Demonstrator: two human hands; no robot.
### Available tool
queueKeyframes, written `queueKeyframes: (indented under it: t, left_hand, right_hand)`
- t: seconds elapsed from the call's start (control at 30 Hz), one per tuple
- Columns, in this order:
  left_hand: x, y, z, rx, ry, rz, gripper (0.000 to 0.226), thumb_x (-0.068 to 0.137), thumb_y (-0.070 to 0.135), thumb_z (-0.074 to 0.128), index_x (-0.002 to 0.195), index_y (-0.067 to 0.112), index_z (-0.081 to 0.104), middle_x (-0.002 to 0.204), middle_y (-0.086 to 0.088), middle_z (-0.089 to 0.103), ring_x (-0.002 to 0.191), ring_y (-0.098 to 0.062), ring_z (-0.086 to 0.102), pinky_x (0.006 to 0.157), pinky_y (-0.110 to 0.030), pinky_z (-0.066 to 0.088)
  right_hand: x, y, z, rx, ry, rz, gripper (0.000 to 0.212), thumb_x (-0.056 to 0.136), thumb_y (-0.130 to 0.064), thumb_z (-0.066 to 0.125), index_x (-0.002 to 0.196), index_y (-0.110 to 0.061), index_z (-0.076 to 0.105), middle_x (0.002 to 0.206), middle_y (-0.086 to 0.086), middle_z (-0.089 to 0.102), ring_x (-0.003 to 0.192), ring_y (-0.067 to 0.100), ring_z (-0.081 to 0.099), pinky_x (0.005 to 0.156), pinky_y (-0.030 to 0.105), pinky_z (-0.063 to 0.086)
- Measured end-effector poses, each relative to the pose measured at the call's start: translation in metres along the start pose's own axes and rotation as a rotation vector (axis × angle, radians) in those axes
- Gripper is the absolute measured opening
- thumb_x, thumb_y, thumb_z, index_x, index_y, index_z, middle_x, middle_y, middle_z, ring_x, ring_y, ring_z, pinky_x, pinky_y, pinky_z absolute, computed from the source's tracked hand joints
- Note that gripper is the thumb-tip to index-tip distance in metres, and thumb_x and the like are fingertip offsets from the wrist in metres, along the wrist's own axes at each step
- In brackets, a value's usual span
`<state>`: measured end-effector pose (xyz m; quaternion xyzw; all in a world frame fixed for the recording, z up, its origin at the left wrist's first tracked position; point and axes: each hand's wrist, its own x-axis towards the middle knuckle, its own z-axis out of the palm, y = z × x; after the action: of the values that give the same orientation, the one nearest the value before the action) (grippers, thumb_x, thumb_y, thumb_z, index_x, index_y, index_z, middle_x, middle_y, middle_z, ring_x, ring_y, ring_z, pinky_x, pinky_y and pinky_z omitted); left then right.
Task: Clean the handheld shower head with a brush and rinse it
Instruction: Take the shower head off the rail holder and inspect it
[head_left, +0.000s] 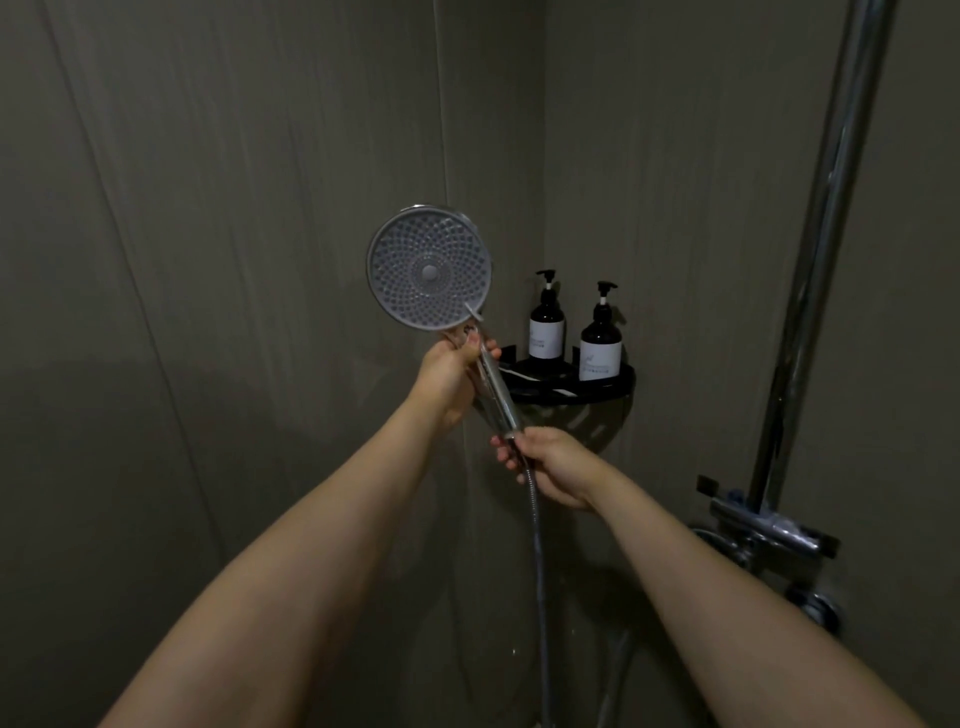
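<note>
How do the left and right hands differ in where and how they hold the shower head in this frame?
The left hand grips the top of the handle, just under the round spray face of the shower head; the right hand holds the handle's bottom end, where the hose joins. The left hand sits higher and farther from the camera, the right lower and nearer. Both hands are closed on the same handle, and neither holds a brush.

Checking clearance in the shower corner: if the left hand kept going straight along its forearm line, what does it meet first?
Likely the grey wall near the corner. The left hand, gripping the shower head by its handle, points up and away; nothing shows between. The black shelf with bottles sits to its right, probably off that line, though depth is unclear.
</note>
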<state>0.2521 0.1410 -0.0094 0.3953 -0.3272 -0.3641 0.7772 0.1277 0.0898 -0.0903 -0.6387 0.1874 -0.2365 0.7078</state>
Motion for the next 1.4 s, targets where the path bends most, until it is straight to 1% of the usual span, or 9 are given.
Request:
queueKeyframes:
  t: [0.23,0.4,0.53,0.67,0.83,0.93,1.07,1.27,1.4]
  left_hand:
    - [-0.002,0.0,0.006,0.029,0.005,0.007,0.021,0.098,0.007,0.037,0.083,0.011,0.05,0.078,-0.002,0.056,0.07,-0.01,0.058,0.069,-0.021,0.05]
    - [0.001,0.0,0.003,0.07,-0.009,0.015,0.019,0.097,0.008,0.039,0.083,0.011,0.051,0.078,-0.003,0.054,0.069,-0.01,0.058,0.07,-0.022,0.049]
    - [-0.001,-0.001,0.003,0.015,0.024,0.008,0.021,0.098,0.006,0.037,0.082,0.012,0.05,0.079,-0.003,0.054,0.064,-0.007,0.06,0.069,-0.022,0.049]
    - [-0.002,0.007,0.007,-0.033,0.035,0.034,0.021,0.098,0.005,0.037,0.081,0.01,0.049,0.08,-0.004,0.053,0.075,-0.013,0.055,0.074,-0.022,0.048]
    - [0.001,0.008,0.004,0.003,0.04,0.047,0.022,0.099,0.006,0.036,0.081,0.012,0.048,0.079,-0.003,0.052,0.072,-0.012,0.054,0.067,-0.019,0.051]
    - [0.003,0.003,-0.001,0.017,0.047,0.054,0.021,0.098,0.004,0.036,0.082,0.01,0.048,0.078,-0.004,0.051,0.071,-0.013,0.053,0.057,-0.015,0.054]
    - [0.006,-0.001,-0.008,0.074,0.04,0.058,0.022,0.098,0.006,0.037,0.081,0.011,0.048,0.076,-0.003,0.05,0.069,-0.011,0.054,0.06,-0.017,0.053]
    - [0.013,-0.005,-0.014,0.167,0.036,0.081,0.023,0.097,0.003,0.038,0.079,0.01,0.051,0.075,-0.005,0.052,0.064,-0.009,0.058,0.062,-0.015,0.053]
    - [0.013,-0.008,-0.017,0.165,0.021,0.067,0.023,0.097,0.005,0.039,0.079,0.011,0.051,0.075,-0.003,0.053,0.052,-0.001,0.063,0.067,-0.018,0.051]
  right_hand:
    - [0.009,0.008,0.007,-0.469,0.284,-0.138,0.025,0.088,-0.013,0.06,0.077,-0.023,0.04,0.07,-0.002,0.05,0.054,0.006,0.051,0.049,0.016,0.04]
    - [0.0,0.002,0.004,-0.02,0.073,-0.031,0.021,0.099,-0.014,0.036,0.089,-0.015,0.054,0.076,0.001,0.053,0.067,0.01,0.047,0.061,0.022,0.036]
    - [0.006,0.007,-0.006,-0.213,0.127,-0.085,0.016,0.093,-0.004,0.048,0.086,-0.018,0.052,0.076,0.002,0.056,0.065,0.009,0.053,0.055,0.018,0.041]
    - [0.011,0.02,-0.012,-0.364,0.327,-0.105,0.033,0.084,-0.008,0.064,0.079,-0.027,0.037,0.076,0.0,0.05,0.062,0.01,0.05,0.05,0.018,0.041]
    - [0.011,0.022,-0.009,-0.449,0.262,-0.145,0.023,0.087,-0.009,0.06,0.081,-0.021,0.042,0.068,-0.001,0.046,0.058,0.008,0.045,0.048,0.013,0.038]
    - [0.012,0.013,-0.009,-0.675,0.204,-0.144,0.006,0.091,-0.015,0.055,0.09,-0.014,0.049,0.075,0.002,0.048,0.07,0.013,0.046,0.057,0.018,0.035]
    - [0.017,0.002,-0.009,-0.932,0.127,-0.088,0.009,0.092,-0.019,0.052,0.089,-0.011,0.05,0.069,-0.006,0.044,0.082,0.016,0.046,0.062,0.026,0.033]
    - [0.025,-0.009,-0.008,-1.194,0.015,0.001,0.03,0.091,-0.021,0.054,0.111,0.001,0.059,0.116,0.018,0.061,0.108,0.027,0.057,0.09,0.031,0.043]
    - [0.03,-0.02,-0.012,-1.217,0.07,0.018,0.033,0.092,-0.026,0.054,0.113,-0.001,0.058,0.121,0.018,0.059,0.112,0.029,0.055,0.086,0.027,0.041]
